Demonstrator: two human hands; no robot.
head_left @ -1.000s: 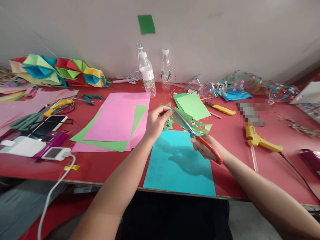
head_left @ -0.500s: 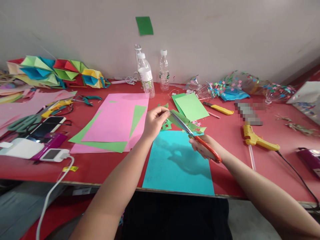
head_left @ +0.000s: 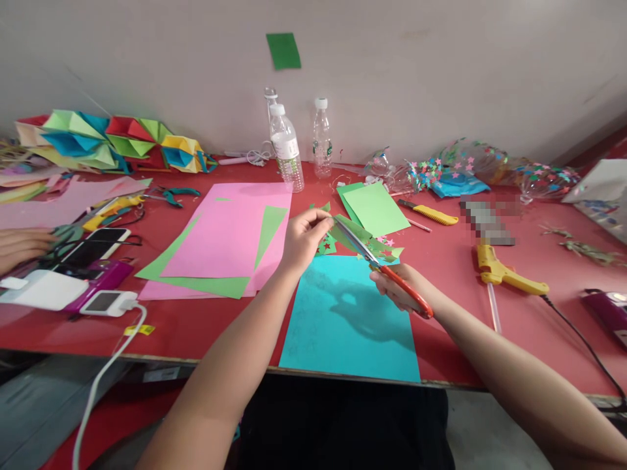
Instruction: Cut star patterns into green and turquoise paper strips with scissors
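Strip (head_left: 353, 228) was pinched in left grip (head_left: 306, 239) over bench (head_left: 529, 326), near far edge of blue sheet (head_left: 316, 336); scissors (head_left: 392, 275) were held in right grip (head_left: 414, 281), blades (head_left: 360, 246) set along strip. For a clean cut, strip was best kept taut, fingertips (head_left: 324, 226) clear of blades. Forearms (head_left: 245, 343) were extended forward, angled inward.

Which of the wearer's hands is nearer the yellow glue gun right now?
Right. The right hand, holding orange-handled scissors, is left of the yellow glue gun and apart from it. The left hand is farther left, near the scissors' tips.
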